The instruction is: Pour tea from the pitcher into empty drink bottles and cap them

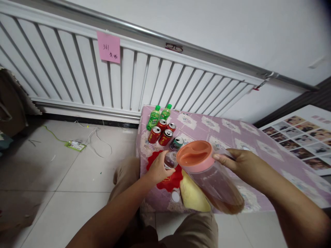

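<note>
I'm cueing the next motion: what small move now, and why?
Probably tip the pitcher slightly further toward the cup: the right hand holds the handle, the orange lid appears close to the cup in the left hand, and the brown liquid lies away from the lid.

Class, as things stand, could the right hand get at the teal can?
Probably not: the right hand is holding the jug, which in this view lies between that hand and the teal can.
</note>
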`<state>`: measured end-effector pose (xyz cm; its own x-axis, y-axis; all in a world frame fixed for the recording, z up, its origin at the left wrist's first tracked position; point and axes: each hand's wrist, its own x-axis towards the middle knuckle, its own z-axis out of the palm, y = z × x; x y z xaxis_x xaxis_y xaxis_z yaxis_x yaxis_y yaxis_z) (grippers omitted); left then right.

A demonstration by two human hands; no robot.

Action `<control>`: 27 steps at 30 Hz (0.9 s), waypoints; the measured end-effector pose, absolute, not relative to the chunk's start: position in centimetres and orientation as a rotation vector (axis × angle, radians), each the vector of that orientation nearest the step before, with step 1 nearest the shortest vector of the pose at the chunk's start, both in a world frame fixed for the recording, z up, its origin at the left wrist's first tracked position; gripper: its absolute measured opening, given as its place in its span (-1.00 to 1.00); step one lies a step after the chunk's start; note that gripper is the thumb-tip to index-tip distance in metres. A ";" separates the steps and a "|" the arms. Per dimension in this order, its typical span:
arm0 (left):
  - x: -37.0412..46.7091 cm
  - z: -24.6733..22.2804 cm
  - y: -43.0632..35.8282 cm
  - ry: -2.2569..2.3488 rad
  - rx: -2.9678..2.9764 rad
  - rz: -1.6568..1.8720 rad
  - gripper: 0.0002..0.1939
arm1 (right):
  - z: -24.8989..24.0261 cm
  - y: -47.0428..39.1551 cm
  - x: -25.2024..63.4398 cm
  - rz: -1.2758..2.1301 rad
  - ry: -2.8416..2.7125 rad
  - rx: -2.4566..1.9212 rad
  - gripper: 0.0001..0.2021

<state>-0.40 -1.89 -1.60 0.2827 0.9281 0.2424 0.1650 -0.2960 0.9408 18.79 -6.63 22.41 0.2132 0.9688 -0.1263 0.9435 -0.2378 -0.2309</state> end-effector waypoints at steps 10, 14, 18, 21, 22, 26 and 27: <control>-0.3 -2.0 -1.8 0.983 1.663 1.131 -0.16 | 22.4 -6.5 19.0 0.362 -1.871 -2.372 -0.46; -0.3 -1.8 -1.8 0.972 1.656 1.129 -0.17 | 22.5 -6.6 18.8 0.356 -1.883 -2.347 -0.46; -0.3 -1.7 -1.9 0.987 1.657 1.123 -0.16 | 22.6 -6.6 18.8 0.349 -1.891 -2.341 -0.44; -0.3 -1.7 -1.9 0.983 1.649 1.124 -0.15 | 22.6 -6.6 18.8 0.353 -1.890 -2.345 -0.43; -0.3 -1.7 -1.9 0.980 1.646 1.120 -0.15 | 22.6 -6.6 18.8 0.357 -1.886 -2.347 -0.43; -0.4 -1.7 -1.9 0.991 1.657 1.113 -0.15 | 22.6 -6.5 18.6 0.366 -1.878 -2.352 -0.44; -0.4 -1.7 -1.9 0.993 1.661 1.112 -0.15 | 22.6 -6.5 18.5 0.370 -1.877 -2.350 -0.45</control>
